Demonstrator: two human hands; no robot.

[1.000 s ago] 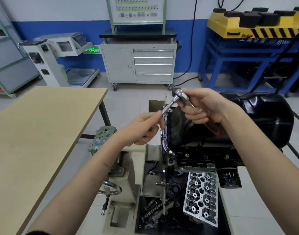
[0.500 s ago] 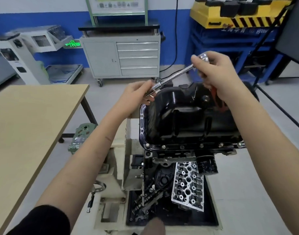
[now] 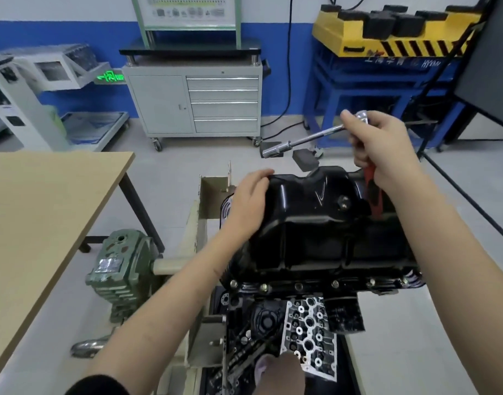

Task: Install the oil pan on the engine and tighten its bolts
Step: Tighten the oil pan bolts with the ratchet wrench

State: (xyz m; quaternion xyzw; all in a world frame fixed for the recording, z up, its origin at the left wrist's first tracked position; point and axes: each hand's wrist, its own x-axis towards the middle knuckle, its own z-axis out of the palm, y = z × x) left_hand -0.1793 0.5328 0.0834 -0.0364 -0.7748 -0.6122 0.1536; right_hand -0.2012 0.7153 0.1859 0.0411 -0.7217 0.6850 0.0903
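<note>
Black steel oil pan (image 3: pixel 315 229) sits on the engine (image 3: pixel 310 292); my left hand (image 3: pixel 246 206) rests flat on it, my right hand (image 3: pixel 384 149) grips the ratchet (image 3: pixel 307 139). Behind, blue stand (image 3: pixel 387 81) lettering reads HYVAN, partly blurred

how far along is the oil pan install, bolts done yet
Done: the glossy black steel oil pan sits on the engine, with bolts seated along its near flange. In hand: the right hand grips a chrome ratchet wrench with a long extension, lifted off any bolt, while the left hand rests on the pan. Left: tightening; how tight the bolts are can't be judged.
</note>
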